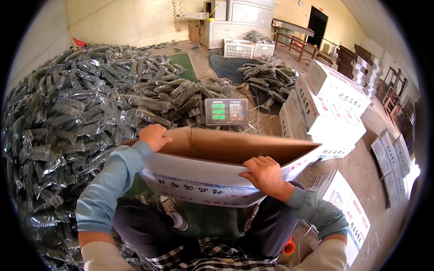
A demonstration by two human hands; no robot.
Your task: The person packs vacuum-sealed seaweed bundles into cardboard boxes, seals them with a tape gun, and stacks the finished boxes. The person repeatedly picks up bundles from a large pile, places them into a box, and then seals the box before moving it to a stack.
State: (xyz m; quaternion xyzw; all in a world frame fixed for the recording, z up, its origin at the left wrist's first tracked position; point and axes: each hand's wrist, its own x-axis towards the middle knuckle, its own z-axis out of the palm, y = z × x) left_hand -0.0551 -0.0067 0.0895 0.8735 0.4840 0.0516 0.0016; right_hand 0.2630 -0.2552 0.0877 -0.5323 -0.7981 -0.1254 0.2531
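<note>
Between my knees is a white printed corrugated cardboard box, its brown inside facing up and its top open. My left hand grips the rim near the left corner. Toward the right end, my right hand clasps the near rim, fingers over the edge and thumb on the outer wall. Just beyond the box is a weighing-scale display with lit green readouts and a keypad. The box's bottom and most of its interior are hidden from me.
A large heap of dark goods in clear plastic packets fills the left side. A smaller packet pile lies ahead. White cartons are stacked at right, near flattened cartons. White plastic crates stand behind. An orange tube lies by my right leg.
</note>
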